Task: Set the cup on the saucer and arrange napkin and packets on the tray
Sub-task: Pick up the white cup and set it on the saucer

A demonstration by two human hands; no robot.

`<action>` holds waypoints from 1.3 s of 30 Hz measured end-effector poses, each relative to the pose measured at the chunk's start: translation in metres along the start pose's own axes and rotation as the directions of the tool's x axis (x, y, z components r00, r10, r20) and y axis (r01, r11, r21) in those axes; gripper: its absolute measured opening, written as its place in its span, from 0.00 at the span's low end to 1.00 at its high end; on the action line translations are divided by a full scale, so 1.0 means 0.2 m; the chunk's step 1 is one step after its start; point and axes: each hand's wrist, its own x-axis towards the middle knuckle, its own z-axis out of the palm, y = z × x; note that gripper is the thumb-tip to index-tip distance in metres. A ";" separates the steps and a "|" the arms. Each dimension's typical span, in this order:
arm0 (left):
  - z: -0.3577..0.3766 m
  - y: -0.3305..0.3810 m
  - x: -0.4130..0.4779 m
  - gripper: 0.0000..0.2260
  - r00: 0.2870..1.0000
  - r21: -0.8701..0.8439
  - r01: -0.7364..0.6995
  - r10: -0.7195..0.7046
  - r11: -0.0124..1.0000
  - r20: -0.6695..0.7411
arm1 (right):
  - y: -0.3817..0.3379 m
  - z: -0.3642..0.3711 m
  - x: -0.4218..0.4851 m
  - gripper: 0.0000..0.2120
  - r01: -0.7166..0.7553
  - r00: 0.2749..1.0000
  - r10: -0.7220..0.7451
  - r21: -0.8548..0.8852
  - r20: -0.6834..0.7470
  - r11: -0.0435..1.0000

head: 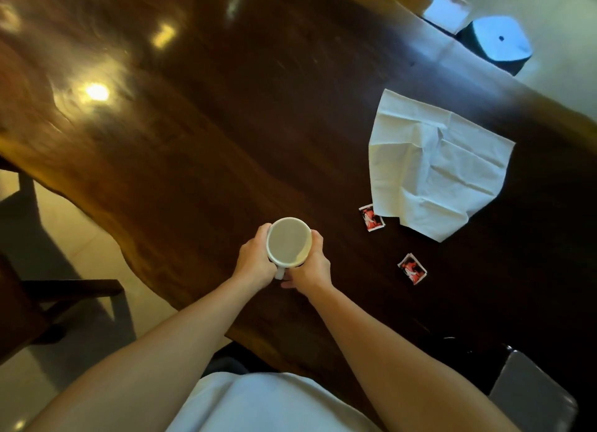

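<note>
A white cup (288, 241) stands upright over the dark wooden table (200, 134), its handle pointing toward me. My left hand (255, 263) wraps its left side and my right hand (311, 266) wraps its right side. To the right lies a crumpled white napkin (433, 165), spread flat. One red and white packet (371, 218) sits at the napkin's lower left corner. A second packet (412, 268) lies closer to me. No saucer or tray shows in view.
A wooden chair (48, 299) stands at the left beside the table's wavy edge. A grey seat (533, 396) is at the lower right. A pale square stool (499, 40) sits on the floor past the table's far right edge.
</note>
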 end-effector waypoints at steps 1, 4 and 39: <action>0.01 0.02 -0.01 0.34 1.000 0.000 -0.009 0.009 1.000 0.003 | 0.00 -0.03 -0.02 0.18 0.005 1.000 -0.005 0.011 -0.002 1.000; 0.06 0.10 -0.05 0.34 0.999 -0.003 -0.053 0.053 0.999 0.008 | 0.01 -0.12 -0.08 0.26 0.052 0.999 -0.052 -0.001 -0.005 0.999; 1.18 0.61 -0.89 0.31 0.876 0.061 -0.391 0.351 0.918 0.331 | 0.95 -1.24 -0.71 0.11 -0.033 0.925 0.202 0.461 -0.322 0.887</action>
